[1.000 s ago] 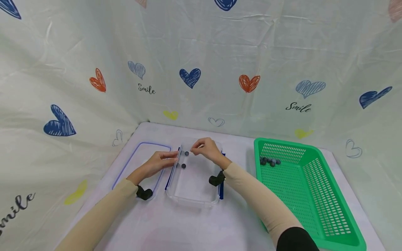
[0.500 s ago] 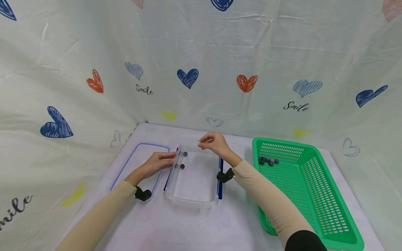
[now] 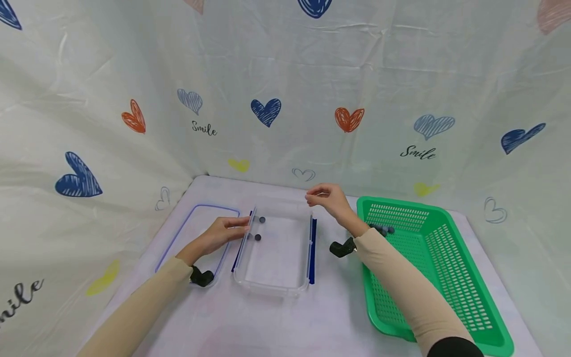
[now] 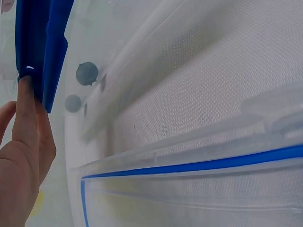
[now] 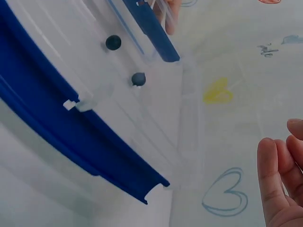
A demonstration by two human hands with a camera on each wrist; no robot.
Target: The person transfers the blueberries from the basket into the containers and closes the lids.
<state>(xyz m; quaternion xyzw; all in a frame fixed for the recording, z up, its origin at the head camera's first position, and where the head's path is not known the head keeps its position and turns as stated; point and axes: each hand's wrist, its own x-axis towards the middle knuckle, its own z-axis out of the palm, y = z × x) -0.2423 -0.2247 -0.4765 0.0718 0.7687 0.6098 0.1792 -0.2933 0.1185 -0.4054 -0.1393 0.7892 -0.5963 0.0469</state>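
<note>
A clear plastic storage box (image 3: 274, 290) with blue side latches stands on the table, and two blueberries (image 3: 257, 237) lie inside near its left wall. At that wall is my left hand (image 3: 218, 234), fingers stretched out; in the left wrist view its fingertips touch the raised blue latch (image 4: 40, 52). My right hand (image 3: 331, 201) is in the air beyond the box's back right corner, with loosely bent fingers and nothing visible between them. In the right wrist view it shows at the right edge, apart from the box and its right latch (image 5: 118, 151).
A green perforated basket (image 3: 439, 210) stands at the right, with several blueberries (image 3: 390, 230) in its back left corner, partly hidden by my right arm. Left of the box lies a clear lid with a blue seal (image 3: 216, 205). A heart-print curtain (image 3: 308, 74) hangs behind the table.
My right hand has moved right and away from above the box, toward the basket. The left hand stays at the box's left wall, and the two blueberries in the box lie where they were.
</note>
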